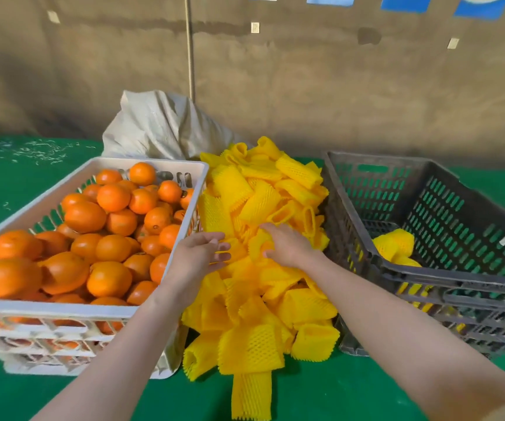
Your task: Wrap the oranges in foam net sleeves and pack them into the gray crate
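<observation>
**A:** 2 crates on the green table (321, 390)! The white crate (47, 309) on the left is heaped with oranges (111, 238), over 30 showing on top.

**B:** And more buried underneath, only glimpsed through its slots. Can't count those.

**A:** Between the crates sits 1 big pile of yellow foam net sleeves (260, 299), dozens tangled together. The gray crate (457, 278) is on the right, with at least 2 netted oranges (395, 243) in its near corner.

**B:** Its wall hides the rest, and its right end runs out of shot.

**A:** Hands! The left hand (198, 253) hovers at the pile's edge beside the white crate, fingers straight and slightly apart, holding nothing.

**B:** The right hand (287, 246) is down on the sleeves, blurred. Fingers bent into the pile, but gripping or just touching? I can't tell.

**A:** 1 pale sack (160, 126) slumps behind.
</observation>
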`<state>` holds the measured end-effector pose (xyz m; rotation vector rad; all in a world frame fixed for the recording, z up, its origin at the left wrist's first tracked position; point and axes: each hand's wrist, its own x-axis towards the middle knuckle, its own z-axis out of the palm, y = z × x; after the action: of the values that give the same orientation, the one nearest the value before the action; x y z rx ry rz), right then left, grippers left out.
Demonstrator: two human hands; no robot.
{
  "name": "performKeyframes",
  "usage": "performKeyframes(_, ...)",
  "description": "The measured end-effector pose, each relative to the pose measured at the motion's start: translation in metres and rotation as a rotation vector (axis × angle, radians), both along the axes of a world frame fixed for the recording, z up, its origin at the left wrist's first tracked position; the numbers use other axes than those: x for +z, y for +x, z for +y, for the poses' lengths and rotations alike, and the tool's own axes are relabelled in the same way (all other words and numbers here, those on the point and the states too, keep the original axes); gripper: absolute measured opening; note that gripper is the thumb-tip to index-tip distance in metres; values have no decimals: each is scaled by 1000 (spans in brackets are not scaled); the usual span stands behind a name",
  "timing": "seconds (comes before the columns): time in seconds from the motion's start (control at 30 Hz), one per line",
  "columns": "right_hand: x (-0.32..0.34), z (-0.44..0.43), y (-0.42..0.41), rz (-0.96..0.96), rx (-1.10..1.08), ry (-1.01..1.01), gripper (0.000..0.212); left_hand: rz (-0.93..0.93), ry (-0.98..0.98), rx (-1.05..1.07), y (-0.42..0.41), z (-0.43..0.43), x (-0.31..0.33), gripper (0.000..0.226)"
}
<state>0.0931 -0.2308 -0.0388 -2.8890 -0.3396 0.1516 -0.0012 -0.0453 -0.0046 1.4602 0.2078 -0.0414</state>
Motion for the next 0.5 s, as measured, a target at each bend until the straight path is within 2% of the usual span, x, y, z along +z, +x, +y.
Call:
performKeyframes(0.07,1,1,3,-127,-55,191,44,3,-16,6,-2,6,0,20)
performKeyframes(0.13,11,2,-4,-325,-79,423,40,21,-11,5,-2,11,2,29)
performKeyframes(0.2,23,6,-22,-480,-14,610,43,58,-40,2,0,11,2,44)
performKeyframes(0.27,33,12,-43,-523,66,719,53,117,-90,-17,2,5,5,59)
performKeyframes(0.3,38,15,-53,-514,110,747,55,130,-151,-9,2,2,8,61)
performKeyframes(0.37,46,17,-68,-403,212,793,57,98,-262,64,4,-1,10,51)
performKeyframes(0.5,70,16,-78,91,303,1089,39,-79,4,118,6,7,7,30)
